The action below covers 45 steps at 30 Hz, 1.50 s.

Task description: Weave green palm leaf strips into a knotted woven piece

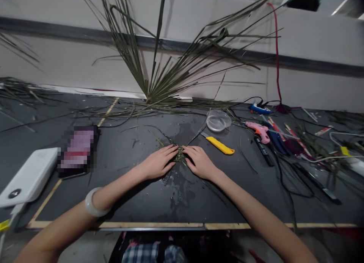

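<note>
My left hand (159, 162) and my right hand (199, 162) lie on the dark tabletop (136, 202), fingertips meeting over a small woven palm-leaf piece (179, 155). Both hands press on the weave from either side, hiding much of it. Thin green leaf strips (160, 138) run out from it, up and to the left. A pale bangle (95, 202) circles my left wrist. Wet patches mark the table around and below my hands.
A yellow utility knife (218, 145) and a glass bowl (218, 120) lie just beyond my right hand. Further right are a pink glue gun (258, 131), cables and scattered strips. A palm frond (159, 66) rises at the back. A blurred phone (78, 151) and white power bank (28, 176) lie left.
</note>
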### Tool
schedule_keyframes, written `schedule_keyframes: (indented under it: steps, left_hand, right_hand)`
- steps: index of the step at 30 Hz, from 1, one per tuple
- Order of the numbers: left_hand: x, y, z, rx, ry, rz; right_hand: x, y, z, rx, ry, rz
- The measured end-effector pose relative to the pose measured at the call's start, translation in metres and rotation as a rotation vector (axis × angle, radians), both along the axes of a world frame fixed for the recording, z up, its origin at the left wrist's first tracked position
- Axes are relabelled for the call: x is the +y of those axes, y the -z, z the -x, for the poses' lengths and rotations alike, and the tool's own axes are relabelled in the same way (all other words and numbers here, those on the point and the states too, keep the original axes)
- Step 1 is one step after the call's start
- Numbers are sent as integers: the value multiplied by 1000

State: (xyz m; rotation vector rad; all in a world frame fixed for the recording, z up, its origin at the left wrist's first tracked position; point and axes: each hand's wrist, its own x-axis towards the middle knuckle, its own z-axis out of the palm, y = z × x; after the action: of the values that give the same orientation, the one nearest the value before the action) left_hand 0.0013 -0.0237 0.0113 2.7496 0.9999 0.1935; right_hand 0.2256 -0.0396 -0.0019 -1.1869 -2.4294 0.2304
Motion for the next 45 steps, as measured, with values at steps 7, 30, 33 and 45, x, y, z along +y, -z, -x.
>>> schedule_keyframes:
  steps: [7, 30, 33, 45]
  left_hand:
    - [-1, 3, 2, 1, -29, -45]
    - [-1, 5, 0, 21, -65, -66]
    - [-1, 4, -1, 8, -59, -71]
    - [3, -6, 2, -256, -117, -153]
  right_hand:
    - [1, -1, 1, -75, 1, -29]
    - [-1, -1, 1, -43, 89, -63]
    - [-1, -2, 0, -78, 84, -46]
    - [-3, -2, -5, 235, 183, -120]
